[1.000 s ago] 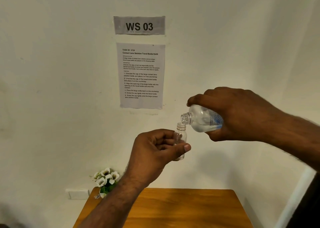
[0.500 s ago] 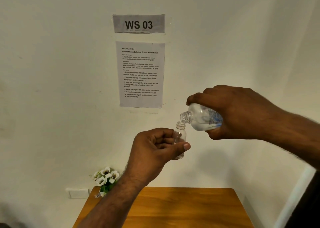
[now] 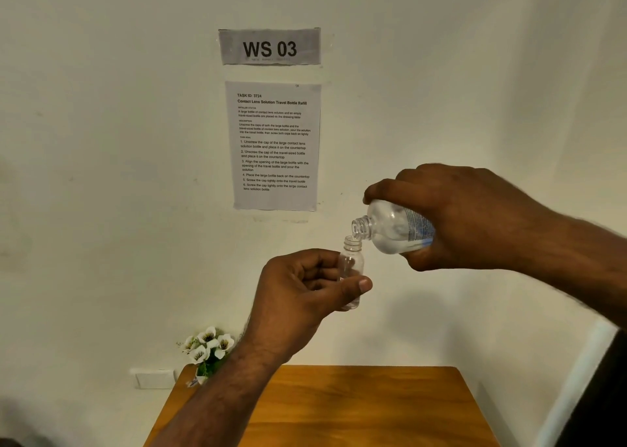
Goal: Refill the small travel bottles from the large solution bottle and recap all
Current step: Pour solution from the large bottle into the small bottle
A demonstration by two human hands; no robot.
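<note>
My left hand [image 3: 302, 287] holds a small clear travel bottle [image 3: 351, 266] upright in the air, uncapped, its lower part hidden by my thumb and fingers. My right hand [image 3: 464, 215] grips the large clear solution bottle [image 3: 393, 226], which has a blue-printed label and no cap. It is tipped to the left, and its threaded mouth rests just over the small bottle's open neck. Both bottles are raised in front of the white wall, well above the table. No caps are in view.
A wooden table [image 3: 339, 409] lies below my hands against the white wall. White artificial flowers [image 3: 208, 344] stand at its back left corner, beside a wall socket [image 3: 154, 377]. A "WS 03" sign [image 3: 269, 46] and an instruction sheet [image 3: 274, 146] hang on the wall.
The large bottle's mouth has come down closer to the small bottle's neck. Both hands stay at about the same height, and the view has shifted slightly.
</note>
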